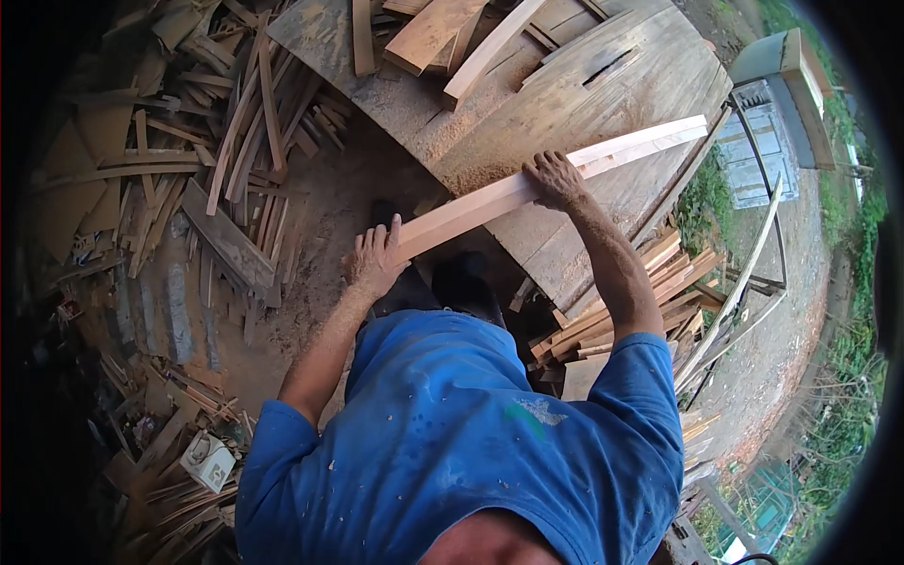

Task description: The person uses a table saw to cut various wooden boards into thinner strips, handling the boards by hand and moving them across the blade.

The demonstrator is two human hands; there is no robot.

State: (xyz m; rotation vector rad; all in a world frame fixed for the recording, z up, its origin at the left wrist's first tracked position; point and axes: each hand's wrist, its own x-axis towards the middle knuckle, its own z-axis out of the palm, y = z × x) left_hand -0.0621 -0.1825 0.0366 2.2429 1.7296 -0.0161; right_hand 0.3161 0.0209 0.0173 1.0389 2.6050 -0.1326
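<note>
A long, pale wooden board slants across in front of me, its far right part lying over a sawdust-strewn wooden worktable. A lengthwise line near its right end suggests two strips side by side; I cannot tell for sure. My left hand is closed on the near left end, which sticks out past the table edge. Farther along, my right hand wraps over the board from above at the table's edge, fingers curled round its far side. A narrow dark slot cuts through the tabletop beyond the board.
Several cut timber pieces lie on the table's far left part. Piles of scrap wood cover the ground at left. More stacked boards stand by the table at right. A white box sits at lower left.
</note>
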